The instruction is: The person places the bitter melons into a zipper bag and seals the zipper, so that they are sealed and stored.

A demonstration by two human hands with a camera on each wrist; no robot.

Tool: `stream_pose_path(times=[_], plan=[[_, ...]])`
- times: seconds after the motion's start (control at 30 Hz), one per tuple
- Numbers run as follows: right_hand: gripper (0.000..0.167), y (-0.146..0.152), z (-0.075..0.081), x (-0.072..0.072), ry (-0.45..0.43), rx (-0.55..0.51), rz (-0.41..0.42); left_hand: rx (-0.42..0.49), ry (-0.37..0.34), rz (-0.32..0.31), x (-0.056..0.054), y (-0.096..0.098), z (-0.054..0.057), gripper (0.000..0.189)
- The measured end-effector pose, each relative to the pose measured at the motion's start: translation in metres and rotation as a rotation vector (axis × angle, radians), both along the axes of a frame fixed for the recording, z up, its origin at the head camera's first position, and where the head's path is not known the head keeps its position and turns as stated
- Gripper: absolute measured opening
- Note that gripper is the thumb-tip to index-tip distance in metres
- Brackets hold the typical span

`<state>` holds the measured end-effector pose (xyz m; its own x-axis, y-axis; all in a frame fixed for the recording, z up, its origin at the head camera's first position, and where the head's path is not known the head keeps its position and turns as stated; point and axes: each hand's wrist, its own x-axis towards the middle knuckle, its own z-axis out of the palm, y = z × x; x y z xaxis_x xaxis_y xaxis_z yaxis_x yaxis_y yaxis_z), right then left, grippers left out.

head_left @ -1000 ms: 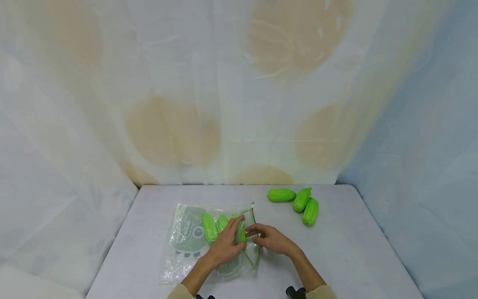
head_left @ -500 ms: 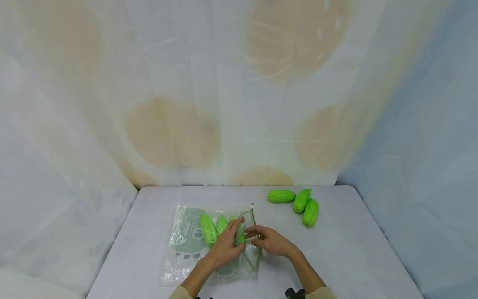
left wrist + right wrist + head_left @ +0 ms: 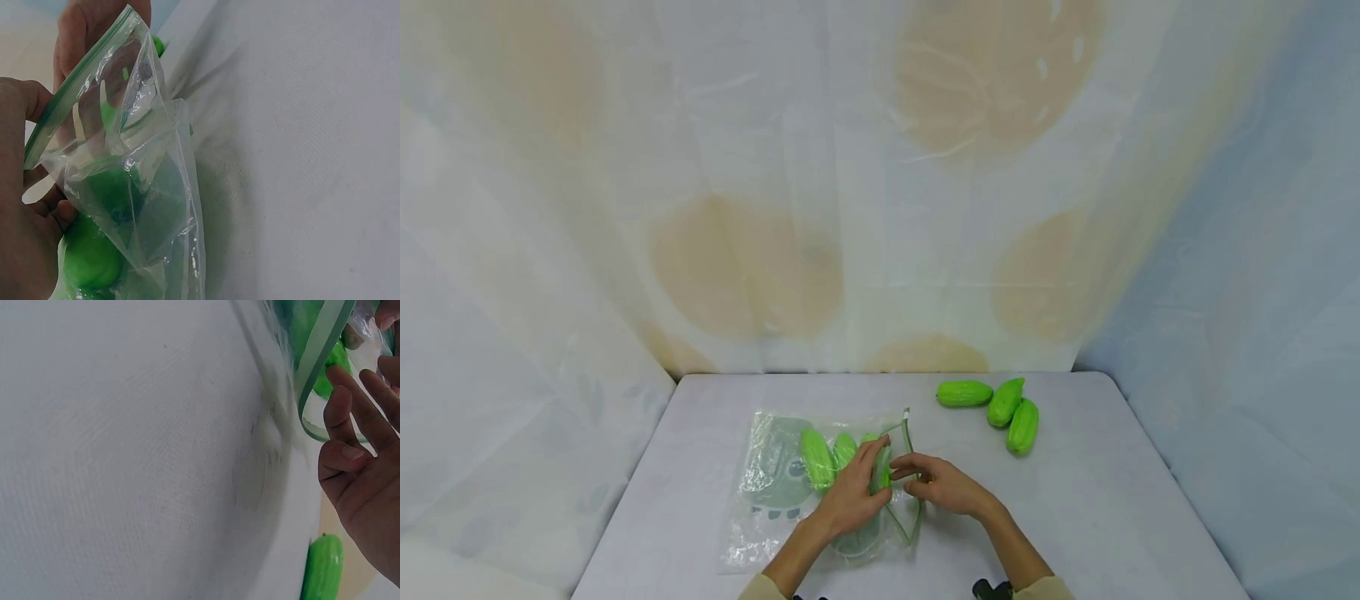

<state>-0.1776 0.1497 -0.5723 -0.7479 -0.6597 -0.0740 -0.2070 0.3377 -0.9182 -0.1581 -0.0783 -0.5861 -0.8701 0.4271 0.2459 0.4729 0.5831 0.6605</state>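
A clear zip bag point(image 3: 775, 500) with a green zip edge and a printed cartoon face lies flat, its mouth facing right. Several stubby, bright green gourds point(image 3: 817, 460) show through its plastic. Over the mouth end, my left hand point(image 3: 852, 493) holds the lifted upper lip, thumb and forefinger spread apart. Some of its fingers are hidden. From the right, my right hand point(image 3: 947, 485) reaches into the opening, its extended fingertips point(image 3: 334, 372) at a gourd point(image 3: 323, 381) just inside. In the left wrist view, the green zip edge point(image 3: 81, 78) stands raised between my hands.
Three more green gourds lie loose at the back right: one sideways point(image 3: 964, 393), one slanted point(image 3: 1005, 402) and one nearer point(image 3: 1022, 427). The white-covered table point(image 3: 1075, 517) has patterned curtains point(image 3: 880, 208) behind it and at both sides.
Almost nothing differs. The right hand's fingertips have shifted very slightly left, further into the bag's mouth; the left hand stays in place. The loose gourds have not moved.
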Motion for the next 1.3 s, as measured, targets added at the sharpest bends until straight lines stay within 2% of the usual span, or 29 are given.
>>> stream_pose_path(times=[0.4, 1.3], plan=[[0.040, -0.004, 0.001, 0.002, -0.048, -0.034, 0.040, 0.005, 0.012, -0.005, 0.001, 0.000, 0.001, 0.081], [0.039, 0.009, 0.001, 0.001, 0.068, 0.061, -0.050, -0.025, 0.018, 0.005, 0.001, 0.000, 0.003, 0.080]])
